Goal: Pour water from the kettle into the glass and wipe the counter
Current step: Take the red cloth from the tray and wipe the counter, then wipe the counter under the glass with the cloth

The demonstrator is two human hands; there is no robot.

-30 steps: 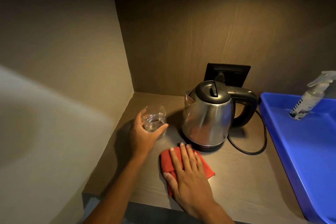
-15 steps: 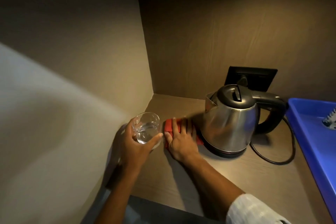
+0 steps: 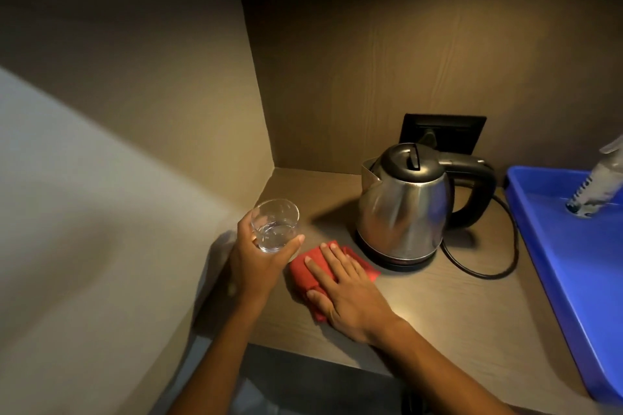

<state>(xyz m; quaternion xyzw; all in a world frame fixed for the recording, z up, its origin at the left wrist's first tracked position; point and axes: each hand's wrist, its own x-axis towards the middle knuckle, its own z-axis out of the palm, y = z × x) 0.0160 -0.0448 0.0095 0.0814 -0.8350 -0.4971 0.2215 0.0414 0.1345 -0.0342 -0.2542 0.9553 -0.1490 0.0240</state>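
1. Counter [image 3: 455, 310] space is tight: walls close it at 9 and 12 o'clock, and a blue tray [image 3: 553, 266] bounds it at 3 o'clock.
2. Left hand [image 3: 259, 256] wraps the glass [image 3: 275, 225], fingers curled round it, a little water inside, near the left wall.
3. Right hand [image 3: 344, 290] lies flat, fingers spread, pressing a red cloth [image 3: 303, 273] just beside the kettle's base, near the front edge.
4. Kettle [image 3: 404, 212] stands upright at 1 o'clock from the cloth; its cord [image 3: 505, 246] loops towards the tray.
5. Bare wood lies open at 5 o'clock of the kettle.
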